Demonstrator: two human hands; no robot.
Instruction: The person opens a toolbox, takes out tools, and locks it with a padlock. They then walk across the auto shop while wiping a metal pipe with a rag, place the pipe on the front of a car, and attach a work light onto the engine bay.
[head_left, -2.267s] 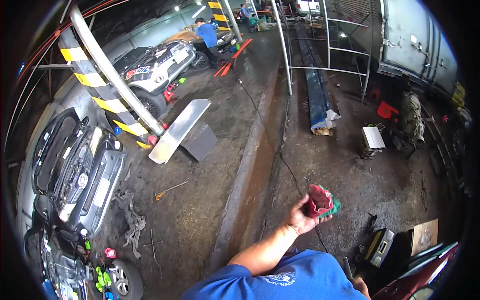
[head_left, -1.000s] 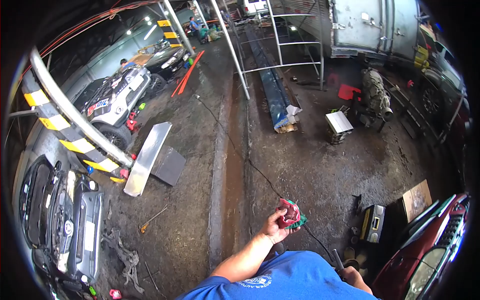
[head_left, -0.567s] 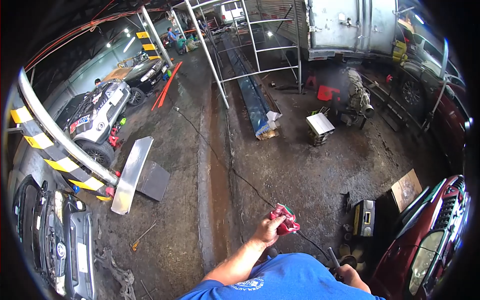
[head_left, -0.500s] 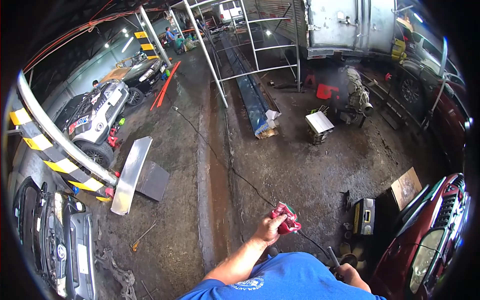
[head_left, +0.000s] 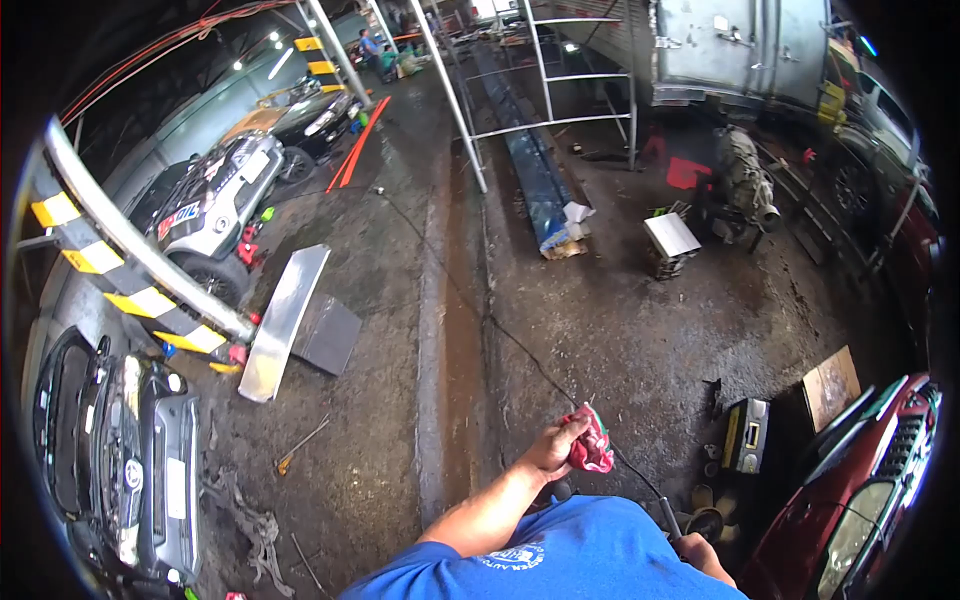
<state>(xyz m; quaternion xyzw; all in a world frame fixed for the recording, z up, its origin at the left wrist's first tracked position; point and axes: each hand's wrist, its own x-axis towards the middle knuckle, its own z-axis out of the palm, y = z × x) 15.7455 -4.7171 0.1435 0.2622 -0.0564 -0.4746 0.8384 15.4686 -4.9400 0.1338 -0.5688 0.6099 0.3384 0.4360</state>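
My left hand (head_left: 552,449) is closed on a crumpled red cloth (head_left: 591,440) with white and green patches, held out in front of my body. A black cord (head_left: 528,352) comes across the floor from ahead, meets the cloth and continues below it. Whether the cloth wraps round the cord is hidden. At its near end the cord joins a grey rod-like handle (head_left: 670,516). My right hand (head_left: 697,549) grips that handle low beside my blue shirt; its fingers are partly hidden.
A red car front (head_left: 850,520) and a black-and-yellow box (head_left: 746,436) are at right. Metal scaffolding (head_left: 550,75) and a long blue beam (head_left: 535,190) lie ahead. A silver panel (head_left: 285,320) and parked cars are at left. A shallow channel (head_left: 460,400) crosses the floor.
My view has turned a little left and down, so the surroundings sit further right in it. Both hands keep their holds on the cloth and the handle.
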